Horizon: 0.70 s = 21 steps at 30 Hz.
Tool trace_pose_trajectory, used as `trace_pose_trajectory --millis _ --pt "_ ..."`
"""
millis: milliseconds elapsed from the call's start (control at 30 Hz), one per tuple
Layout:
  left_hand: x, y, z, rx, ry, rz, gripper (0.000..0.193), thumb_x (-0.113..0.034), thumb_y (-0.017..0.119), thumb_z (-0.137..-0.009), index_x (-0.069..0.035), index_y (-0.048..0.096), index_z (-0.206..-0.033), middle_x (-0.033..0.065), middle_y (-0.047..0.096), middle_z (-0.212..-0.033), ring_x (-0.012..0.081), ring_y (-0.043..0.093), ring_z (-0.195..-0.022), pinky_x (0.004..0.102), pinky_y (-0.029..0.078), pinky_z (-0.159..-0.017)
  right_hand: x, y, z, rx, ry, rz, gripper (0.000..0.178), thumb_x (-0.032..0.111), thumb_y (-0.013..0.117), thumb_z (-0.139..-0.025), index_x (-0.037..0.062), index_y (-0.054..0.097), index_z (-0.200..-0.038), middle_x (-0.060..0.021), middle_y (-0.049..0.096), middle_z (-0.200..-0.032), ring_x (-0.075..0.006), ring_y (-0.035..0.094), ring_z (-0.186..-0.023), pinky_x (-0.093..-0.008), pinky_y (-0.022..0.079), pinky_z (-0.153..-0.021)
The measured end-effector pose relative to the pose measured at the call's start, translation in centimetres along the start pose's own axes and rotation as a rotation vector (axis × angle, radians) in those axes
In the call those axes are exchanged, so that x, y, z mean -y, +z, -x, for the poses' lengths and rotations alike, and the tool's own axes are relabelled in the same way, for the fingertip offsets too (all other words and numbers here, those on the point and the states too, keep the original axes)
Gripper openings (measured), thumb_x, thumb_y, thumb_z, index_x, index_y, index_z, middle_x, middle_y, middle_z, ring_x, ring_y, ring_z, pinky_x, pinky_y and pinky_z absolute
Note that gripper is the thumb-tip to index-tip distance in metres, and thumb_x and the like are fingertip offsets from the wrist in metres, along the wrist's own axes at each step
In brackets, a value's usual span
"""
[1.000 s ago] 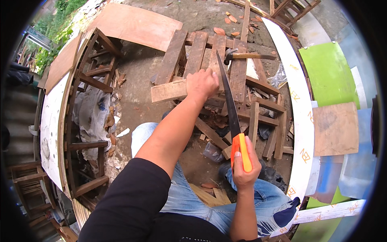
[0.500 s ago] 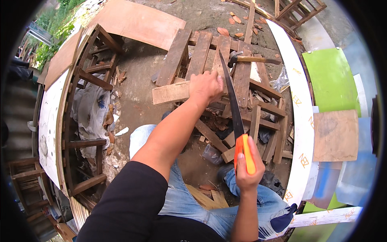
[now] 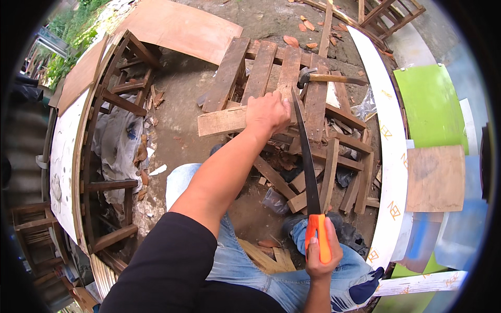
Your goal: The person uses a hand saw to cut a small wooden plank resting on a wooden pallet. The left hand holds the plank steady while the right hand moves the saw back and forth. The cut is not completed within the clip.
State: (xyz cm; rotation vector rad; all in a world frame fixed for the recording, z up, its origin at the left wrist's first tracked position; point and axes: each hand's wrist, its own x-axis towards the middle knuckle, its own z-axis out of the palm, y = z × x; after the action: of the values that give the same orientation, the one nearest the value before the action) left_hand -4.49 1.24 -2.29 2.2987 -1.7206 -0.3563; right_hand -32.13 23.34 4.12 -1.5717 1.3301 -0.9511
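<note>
Orange-hdl saw [image 3: 310, 175] held in R grip [image 3: 323, 255] | L grip [image 3: 267, 112] clasping plank [image 3: 222, 121] | hammer [image 3: 334, 78] (nr saw) atop slats [image 3: 259, 72]

Orange lettering [image 3: 394, 211] marks the long white board [image 3: 392, 175] and lower white strip [image 3: 430, 282].

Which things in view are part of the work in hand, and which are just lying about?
In use:
pale brown wooden plank, left hand on it
black-bladed handsaw with orange and yellow handle, in right hand
dark brown slatted wooden stand, apparently supporting the plank

Lying about:
wooden-handled metal hammer, on the stand
flat bright green panel
squarish brown wooden board
</note>
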Motion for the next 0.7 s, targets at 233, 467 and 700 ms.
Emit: trace_pose_trajectory --millis 233,467,700 --pt "-0.3 -0.9 0.0 0.012 -0.035 0.005 0.042 -0.037 0.038 -0.102 -0.003 0.062 -0.109 0.0211 0.071 -0.104 0.0382 0.068 -0.098 0.0525 0.046 -0.090 0.1 6.5 -12.8 -0.004 -0.215 -0.043 0.048 0.000 0.064 -0.089 -0.0063 0.058 -0.137 -0.0232 0.066 -0.131 -0.0268 0.064 -0.122 -0.0330 0.049 -0.103" --pt "-0.2 -0.7 0.0 -0.005 -0.042 0.047 0.042 -0.036 0.039 -0.101 -0.002 0.064 -0.104 0.0215 0.072 -0.101 0.0386 0.068 -0.097 0.0524 0.046 -0.090 -2.2 1.6 0.4 -0.029 -0.153 0.091 0.051 -0.003 0.065 -0.081 -0.0122 0.059 -0.131 -0.0258 0.071 -0.118 -0.0303 0.073 -0.104 -0.0340 0.056 -0.091" --pt "0.1 -0.2 -0.1 -0.017 -0.001 0.043 0.041 -0.036 0.039 -0.101 -0.002 0.064 -0.103 0.0213 0.072 -0.101 0.0389 0.068 -0.098 0.0525 0.045 -0.091 -0.9 3.0 -4.3 -0.038 -0.197 0.090 0.051 -0.001 0.064 -0.085 -0.0113 0.057 -0.134 -0.0258 0.069 -0.122 -0.0291 0.071 -0.108 -0.0341 0.053 -0.095"
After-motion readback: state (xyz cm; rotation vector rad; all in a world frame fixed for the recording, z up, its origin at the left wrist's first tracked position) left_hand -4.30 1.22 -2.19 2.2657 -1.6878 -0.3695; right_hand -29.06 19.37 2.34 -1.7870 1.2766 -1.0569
